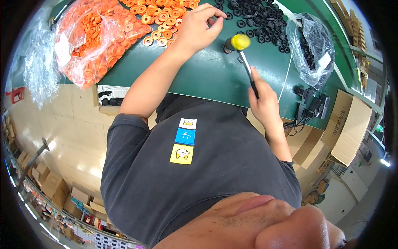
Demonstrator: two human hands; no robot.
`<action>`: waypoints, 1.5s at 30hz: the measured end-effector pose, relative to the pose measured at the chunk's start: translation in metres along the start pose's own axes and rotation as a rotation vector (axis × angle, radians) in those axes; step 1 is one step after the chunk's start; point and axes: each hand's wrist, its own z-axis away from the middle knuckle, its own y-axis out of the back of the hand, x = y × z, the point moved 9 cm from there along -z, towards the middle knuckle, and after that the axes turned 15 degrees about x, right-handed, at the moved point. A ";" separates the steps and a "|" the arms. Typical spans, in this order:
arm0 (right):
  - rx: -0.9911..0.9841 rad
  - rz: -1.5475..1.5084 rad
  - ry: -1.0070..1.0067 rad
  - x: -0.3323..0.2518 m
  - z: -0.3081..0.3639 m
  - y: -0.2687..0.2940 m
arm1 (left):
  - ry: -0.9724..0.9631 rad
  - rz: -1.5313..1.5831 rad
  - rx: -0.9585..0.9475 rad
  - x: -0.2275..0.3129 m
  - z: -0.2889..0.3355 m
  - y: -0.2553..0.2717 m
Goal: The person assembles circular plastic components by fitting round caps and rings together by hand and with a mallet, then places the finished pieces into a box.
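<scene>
My right hand (264,99) grips the dark handle of a mallet (250,74) with a metal shank and a yellow head. The mallet head, slightly blurred, is over a small dark round piece (226,49) on the green table, hiding part of it. My left hand (200,30) reaches across the table, fingers curved and thumb a little apart from the index finger. Its index fingertip is at a black ring-shaped part (228,16) on the near edge of a pile of black round parts (263,20). Orange round parts (161,20) lie loose left of that hand.
A clear bag of orange parts (93,45) is at the table's left, beside crumpled clear plastic (41,62). Another clear bag (313,52) with black parts lies right. Black adapters with cables (313,103) sit at the right edge, near an open cardboard box (344,124).
</scene>
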 end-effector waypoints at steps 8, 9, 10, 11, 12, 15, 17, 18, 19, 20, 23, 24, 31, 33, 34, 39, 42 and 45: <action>-0.030 -0.006 -0.008 0.000 0.006 -0.004 | -0.034 -0.039 0.075 -0.015 0.004 -0.001; -0.046 -0.007 -0.009 0.000 0.008 -0.005 | -0.026 -0.042 0.071 -0.015 0.003 -0.002; -0.045 -0.005 -0.009 0.000 0.009 -0.006 | -0.027 -0.039 0.071 -0.015 0.003 -0.001; -0.060 -0.003 -0.031 0.003 0.011 -0.009 | -0.043 -0.049 0.059 -0.014 0.004 -0.002; -0.075 -0.004 -0.050 0.006 0.012 -0.012 | -0.059 -0.063 0.048 -0.013 0.004 -0.002; -0.007 -0.058 -0.072 0.007 0.016 0.000 | -0.064 -0.063 0.054 -0.015 0.004 -0.003; 0.000 -0.047 -0.063 0.007 0.020 0.002 | -0.065 -0.084 0.039 -0.012 0.007 -0.004; 0.006 -0.031 -0.057 0.008 0.021 0.004 | -0.065 -0.101 0.023 -0.010 0.007 -0.005; 0.013 -0.029 -0.058 0.011 0.021 0.003 | -0.071 -0.097 0.020 -0.011 0.007 -0.006; 0.019 -0.024 -0.032 0.015 0.022 -0.001 | -0.150 -0.125 -0.016 -0.009 0.009 -0.010; -0.036 -0.107 -0.190 0.036 0.029 -0.002 | -0.308 -0.200 -0.112 0.001 0.015 -0.020; -0.102 -0.196 -0.375 0.052 0.038 -0.006 | -0.343 -0.179 -0.223 0.003 0.021 -0.029; -0.122 -0.536 -0.765 0.111 0.066 -0.006 | -0.466 -0.300 -0.524 0.009 0.050 -0.056; -0.111 -0.547 -0.780 0.121 0.068 0.001 | -0.473 -0.341 -0.580 0.005 0.054 -0.061; -0.064 -0.312 -0.532 0.123 0.057 0.016 | -0.480 -0.352 -0.580 0.005 0.054 -0.061; 0.386 0.082 -0.175 0.122 0.025 0.088 | -0.398 -0.316 -0.573 0.002 0.054 -0.059; 0.398 -0.036 -0.243 0.124 0.024 0.089 | -0.318 -0.247 -0.524 0.008 0.038 -0.052; 0.285 -0.159 -0.132 0.095 0.016 0.061 | -0.361 -0.277 -0.378 0.017 -0.003 -0.034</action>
